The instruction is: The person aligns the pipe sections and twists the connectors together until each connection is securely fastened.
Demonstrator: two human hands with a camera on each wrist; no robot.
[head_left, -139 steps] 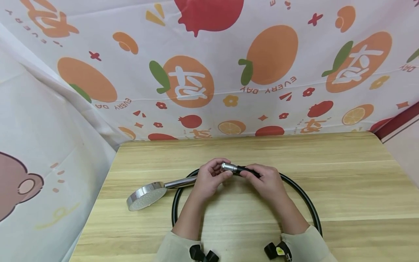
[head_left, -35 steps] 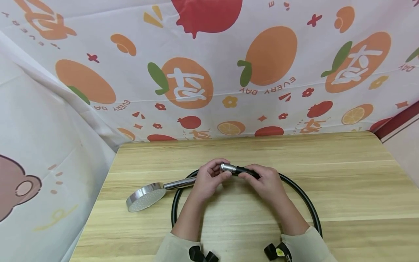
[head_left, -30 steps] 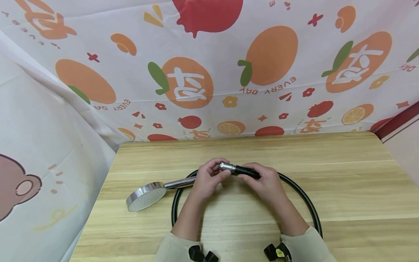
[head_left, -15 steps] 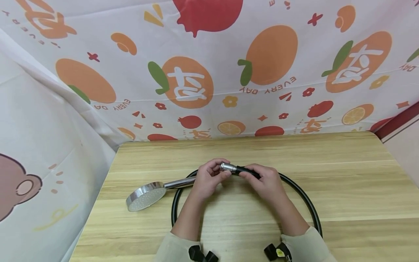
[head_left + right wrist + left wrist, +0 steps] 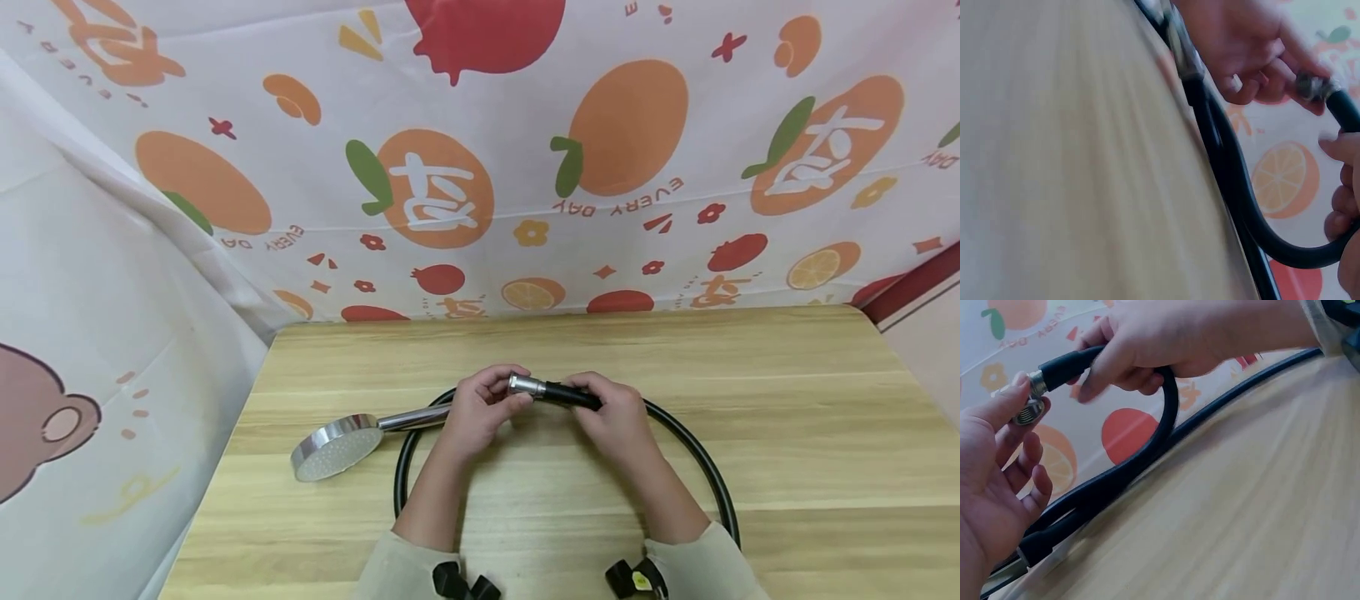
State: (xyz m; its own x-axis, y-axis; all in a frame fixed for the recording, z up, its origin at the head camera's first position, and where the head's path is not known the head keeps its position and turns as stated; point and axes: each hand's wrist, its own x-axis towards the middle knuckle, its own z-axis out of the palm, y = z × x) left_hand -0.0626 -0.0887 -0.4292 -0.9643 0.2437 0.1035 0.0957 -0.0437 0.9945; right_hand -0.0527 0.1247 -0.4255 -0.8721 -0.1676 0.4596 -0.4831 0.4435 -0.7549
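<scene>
A silver metal hose connector (image 5: 527,385) is pinched between the thumb and fingers of my left hand (image 5: 480,410). It sits on the end of a black shower hose (image 5: 693,446); in the left wrist view, ridges show inside the open end of the connector (image 5: 1029,412). My right hand (image 5: 617,421) holds the hose just behind the connector with curled fingers, its thumb apart from the hose. On the table left of my left hand lies a chrome shower head (image 5: 337,450), spray face visible. Its handle (image 5: 412,418) runs behind my left wrist, and the left wrist view shows black hose joining it.
The light wooden table (image 5: 810,400) ends at a fruit-print cloth (image 5: 525,150) hanging behind it. White cloth (image 5: 150,333) hangs at the left side. The hose arcs around both forearms on the tabletop.
My right thumb has come off the hose and the right hand sits slightly further right, baring more of the black hose end. My left hand keeps its pinch; the shower head stays put.
</scene>
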